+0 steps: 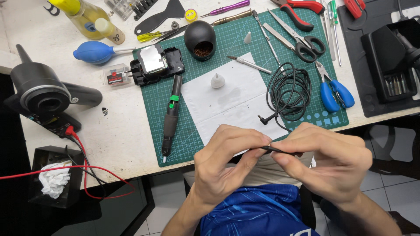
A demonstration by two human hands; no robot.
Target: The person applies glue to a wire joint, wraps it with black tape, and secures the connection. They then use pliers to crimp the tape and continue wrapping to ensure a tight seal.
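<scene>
My left hand (227, 164) and my right hand (326, 159) meet just in front of the table's near edge, fingertips pinched together on the end of a thin black cable (275, 150). The cable runs up to a loose black coil (288, 89) lying on the green cutting mat (192, 131), with a small plug end (262, 119) resting on a white paper sheet (236, 102). Both hands are closed on the cable end; what lies between the fingertips is hidden.
On the mat lie a black pen-shaped tool with a green band (171, 114), an opened black adapter case (156, 65), a black dome holder (200, 39), scissors (297, 41) and blue pliers (334, 94). A blue air blower (98, 52), a black fan-like device (43, 94) and red leads (87, 172) sit left.
</scene>
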